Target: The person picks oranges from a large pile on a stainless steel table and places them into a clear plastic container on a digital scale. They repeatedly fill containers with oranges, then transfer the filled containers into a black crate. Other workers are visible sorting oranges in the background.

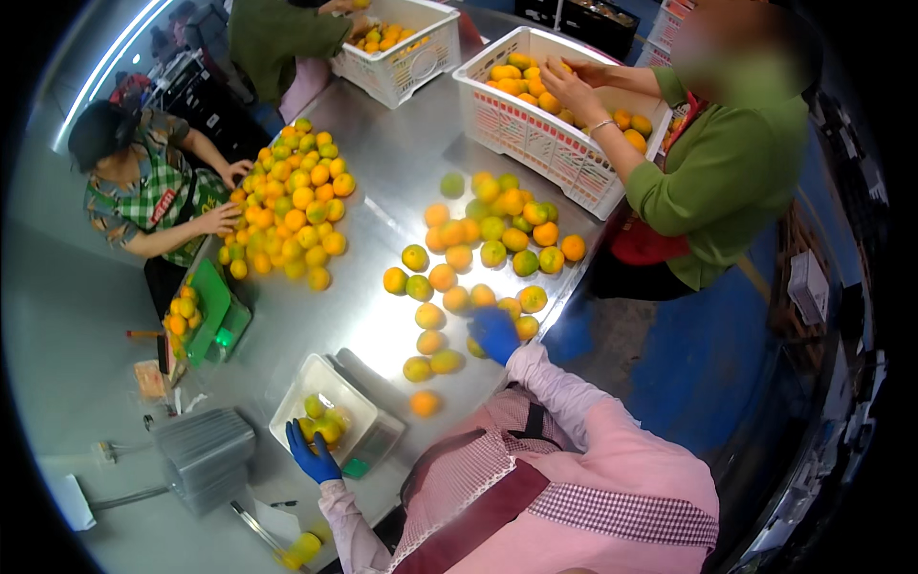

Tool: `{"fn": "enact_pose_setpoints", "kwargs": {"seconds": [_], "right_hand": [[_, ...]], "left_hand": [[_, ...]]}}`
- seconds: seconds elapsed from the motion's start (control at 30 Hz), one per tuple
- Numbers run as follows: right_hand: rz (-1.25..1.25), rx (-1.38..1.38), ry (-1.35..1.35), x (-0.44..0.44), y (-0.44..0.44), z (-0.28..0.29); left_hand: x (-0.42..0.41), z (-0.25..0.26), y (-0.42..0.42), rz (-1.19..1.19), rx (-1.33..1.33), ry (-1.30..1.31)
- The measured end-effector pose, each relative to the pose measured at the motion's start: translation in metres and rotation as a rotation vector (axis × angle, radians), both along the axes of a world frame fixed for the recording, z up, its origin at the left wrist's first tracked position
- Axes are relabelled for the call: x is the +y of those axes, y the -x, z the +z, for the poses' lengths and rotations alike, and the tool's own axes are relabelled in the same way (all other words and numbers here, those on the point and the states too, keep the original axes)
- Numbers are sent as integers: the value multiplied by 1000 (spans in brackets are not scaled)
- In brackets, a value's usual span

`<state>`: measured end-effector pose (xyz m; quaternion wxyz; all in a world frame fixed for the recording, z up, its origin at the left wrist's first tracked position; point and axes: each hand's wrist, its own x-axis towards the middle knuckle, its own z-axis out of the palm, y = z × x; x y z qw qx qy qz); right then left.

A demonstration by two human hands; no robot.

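Observation:
My left hand [313, 455], in a blue glove, rests at the near-left rim of a white weighing tray [295, 396]. Several yellow-green mandarins [328, 429] lie in that tray under a glossy clear surface, and my thumb and fingers straddle one of them. Whether I grip it is unclear. My right hand [495, 334], also blue-gloved and blurred by motion, reaches in among loose mandarins [456, 298] near the table's right edge. A yellow-green mandarin [476, 348] shows just beside my fingers; their closure is not plain.
Across the steel table [380, 287], a co-worker's hands touch a large mandarin pile [287, 201]. Another person handles fruit in a white crate [545, 136]; a second crate [409, 64] stands farther back. Nested clear plastic containers [204, 455] and a green scale [211, 312] are at left.

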<state>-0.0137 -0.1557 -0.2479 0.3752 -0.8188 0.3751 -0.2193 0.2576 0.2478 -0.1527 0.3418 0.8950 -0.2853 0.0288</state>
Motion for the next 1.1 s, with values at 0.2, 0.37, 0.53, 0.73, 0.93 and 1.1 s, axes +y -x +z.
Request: {"fn": "enact_pose_setpoints", "kwargs": {"seconds": [0.2, 0.37, 0.53, 0.73, 0.93, 1.1], "right_hand": [[-415, -301, 10, -119, 17, 3], [-180, -64, 296, -148, -6, 16], [-99, 278, 530, -140, -26, -39], [141, 257, 161, -134, -20, 6], [-393, 59, 506, -235, -15, 45], [-241, 210, 280, -232, -14, 33]], "left_hand": [[1, -4, -2, 28, 19, 10], [3, -4, -1, 28, 13, -14], [-5, 1, -6, 11, 23, -9], [0, -3, 1, 34, 6, -8], [-5, 1, 4, 57, 16, -48], [-11, 5, 1, 58, 24, -75]]}}
